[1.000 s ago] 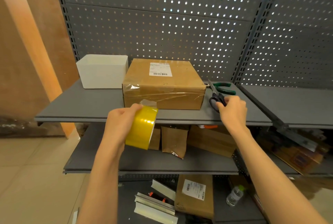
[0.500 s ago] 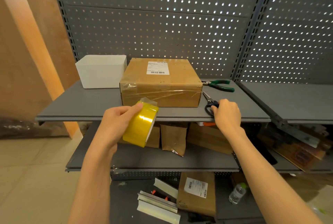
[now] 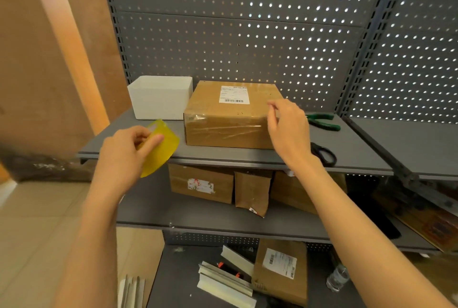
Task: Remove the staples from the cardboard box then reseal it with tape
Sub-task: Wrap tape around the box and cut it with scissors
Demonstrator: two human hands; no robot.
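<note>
The cardboard box is sitting on the upper shelf, between a white bin and green pliers. Clear tape is showing across its front face and wrapping over the top front edge, so the resealing appears to be well under way or nearly finished. No staples are visible on the faces that show, which suggests the removal step is done, though this is a judgement only.

The left hand is gripping the yellow tape roll just left of the box, fingers curled round it. The right hand is hovering at the box's right front corner with thumb and forefinger drawn close together. Whether it is pinching a tape end or merely touching the cardboard cannot be told. Black scissors are lying on the shelf behind the right wrist, partly hidden.

The box's rear, right side and underside are out of view, so tape coverage there cannot be confirmed. Clear tape on the top is hard to trace against the glare.
</note>
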